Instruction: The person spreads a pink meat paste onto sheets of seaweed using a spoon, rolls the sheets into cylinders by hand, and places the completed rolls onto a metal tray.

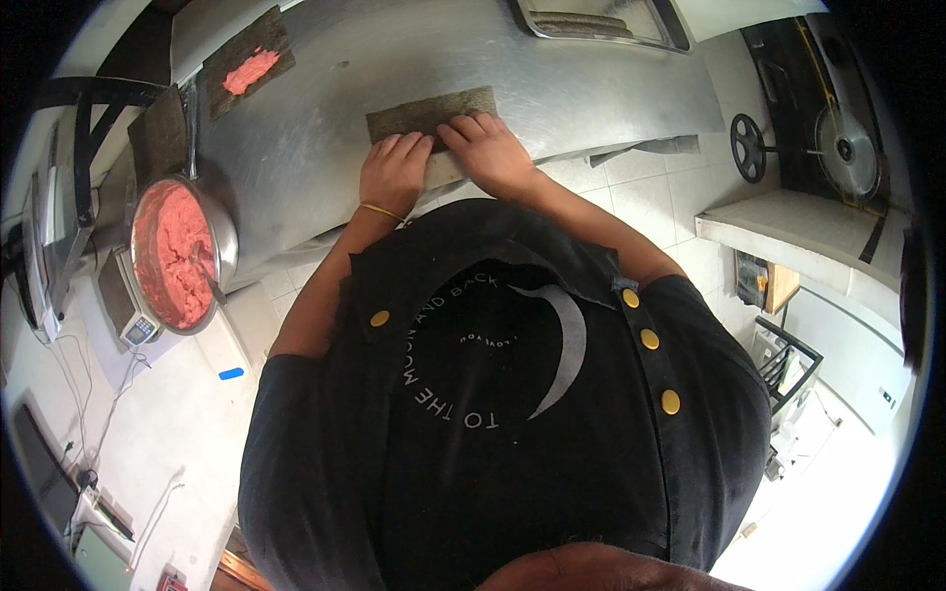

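A dark green seaweed sheet [434, 106] lies on the steel table in front of me. My left hand [394, 169] and my right hand [490, 156] are side by side at its near edge, fingers curled over it. Their grip hides that edge, and I cannot see any filling under the fingers. Farther left, a second seaweed sheet [283, 44] lies flat with a smear of pink paste [250, 72] on it. A steel bowl [227, 236] at the left holds a mass of pink paste [177, 241], with a metal utensil [210, 281] stuck in it.
The steel table [631, 89] spans the top of the view. A metal tray [680, 34] with dark rolls [581, 24] stands at its far right. Near the bowl are a digital scale [141, 328] and dark sheets [160, 143]. A black handwheel [751, 148] stands beyond the table's right end.
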### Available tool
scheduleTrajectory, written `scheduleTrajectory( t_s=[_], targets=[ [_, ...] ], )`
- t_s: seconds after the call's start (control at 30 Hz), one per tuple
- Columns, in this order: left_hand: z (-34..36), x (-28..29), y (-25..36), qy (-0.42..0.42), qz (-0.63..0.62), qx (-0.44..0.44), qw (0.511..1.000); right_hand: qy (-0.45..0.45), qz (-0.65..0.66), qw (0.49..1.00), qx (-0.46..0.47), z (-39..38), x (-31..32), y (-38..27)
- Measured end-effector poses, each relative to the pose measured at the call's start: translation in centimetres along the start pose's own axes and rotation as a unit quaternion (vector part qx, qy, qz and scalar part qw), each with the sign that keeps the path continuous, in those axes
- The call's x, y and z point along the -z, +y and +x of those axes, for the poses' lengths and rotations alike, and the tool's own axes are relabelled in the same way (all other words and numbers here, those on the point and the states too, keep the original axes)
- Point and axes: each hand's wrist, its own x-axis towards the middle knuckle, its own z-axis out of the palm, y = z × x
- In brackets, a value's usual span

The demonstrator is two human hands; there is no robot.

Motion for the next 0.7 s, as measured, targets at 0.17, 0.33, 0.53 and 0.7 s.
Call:
scheduleTrajectory(
  t_s=[0.17,0.33,0.53,0.7],
  targets=[
    [0.3,-0.2,-0.2,-0.008,-0.016,0.012,1.0,0.013,-0.019,1.0,-0.006,-1.1,-1.1,0.0],
    [0.5,0.2,0.5,-0.013,-0.003,0.016,1.0,0.008,0.012,1.0,-0.006,-0.8,-1.1,0.2],
    [-0.3,-0.6,0.8,-0.018,0.019,0.012,1.0,0.002,0.031,0.999,-0.034,-0.2,-1.0,0.5],
    [-0.6,-0.9,0.9,-0.012,-0.002,0.031,0.999,0.016,-0.025,0.998,-0.061,-1.2,-1.2,1.3]
  ],
)
